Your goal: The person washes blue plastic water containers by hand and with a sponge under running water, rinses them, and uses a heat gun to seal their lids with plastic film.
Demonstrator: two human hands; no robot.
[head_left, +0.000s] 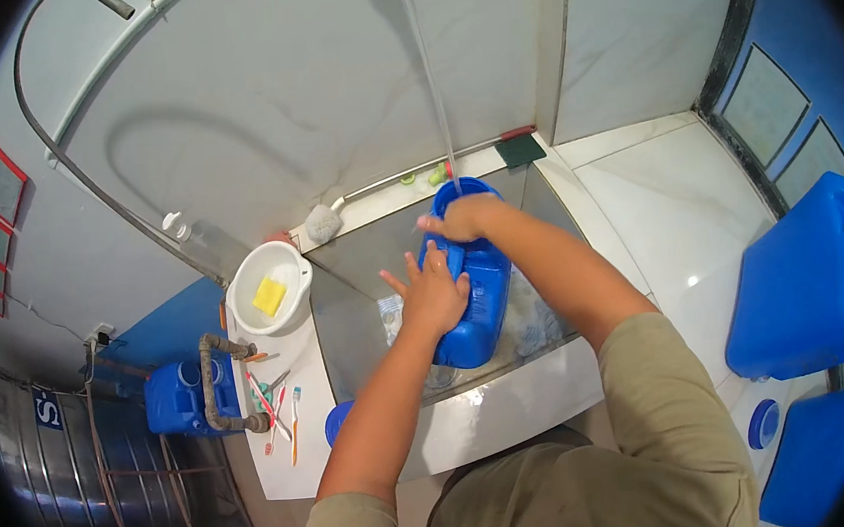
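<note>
A blue plastic jerrycan (486, 288) leans inside a grey-walled sink basin (350, 300), its wide mouth toward the wall. A thin stream of water (440, 104) falls from above into the mouth. My left hand (436, 292) lies over the jerrycan's handle side with its fingers spread. Across the mouth, beside the stream, is my right hand (469, 218); its thumb sticks out to the left and its other fingers are mostly hidden. Under the jerrycan, water and a pale patterned item (390, 315) show at the basin's bottom.
Along the back ledge lie a long-handled brush (324, 224) and a green scouring pad (520, 150). A white basin (271, 265) holds a yellow sponge (269, 297). Toothbrushes (295, 425) and a blue lid (338, 423) lie at left. More blue jerrycans (800, 283) stand at right.
</note>
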